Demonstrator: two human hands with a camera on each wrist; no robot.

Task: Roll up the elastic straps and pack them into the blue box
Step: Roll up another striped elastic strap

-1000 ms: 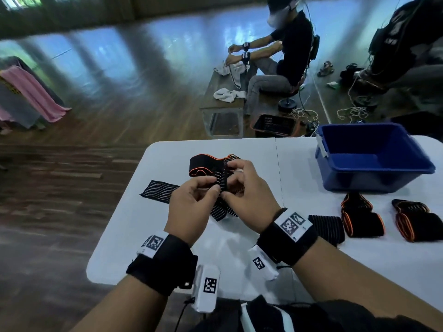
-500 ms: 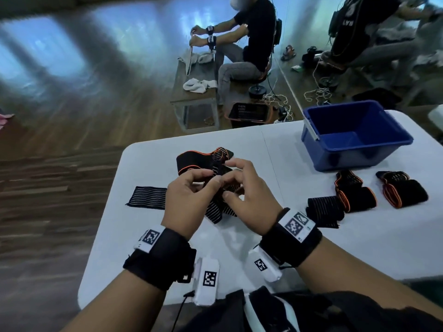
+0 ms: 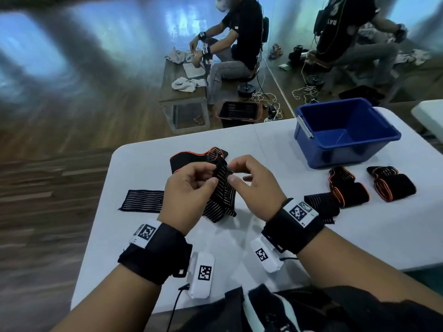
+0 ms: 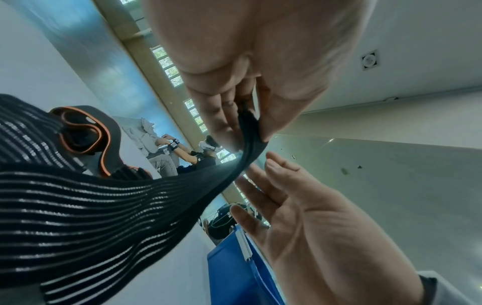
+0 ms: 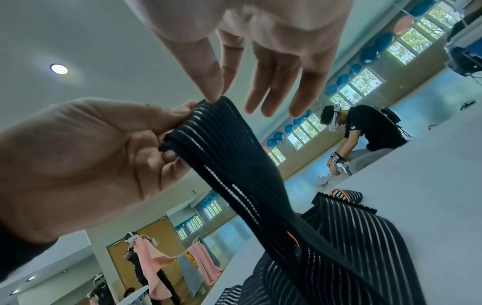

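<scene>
Pinching the top end of a black elastic strap with thin white stripes (image 3: 219, 188), the left hand (image 3: 185, 196) holds it lifted above the white tabletop (image 3: 263, 149) in the head view, while the right hand (image 3: 254, 184) hovers just right of it with its fingers loosely spread and the thumb tip at the strap's edge. This strap's other end lies flat on the tabletop to the left of the hands, and its orange-edged part lies just beyond them. A blue plastic box (image 3: 345, 133) stands at the far right of the tabletop, and near it, to the right of the hands, lie three rolled black straps (image 3: 348, 188), two of them edged in orange. From the left wrist view, the left hand (image 4: 250, 86) nips the bunched strap (image 4: 104, 206) between thumb and fingers, and the right hand (image 4: 307, 218) is spread open beside it, with the box (image 4: 234, 272) behind. From the right wrist view, the right hand (image 5: 260, 62) has straight, parted fingers, one fingertip touching the strap's (image 5: 234, 161) top edge, which the left hand (image 5: 86, 161) grips.
</scene>
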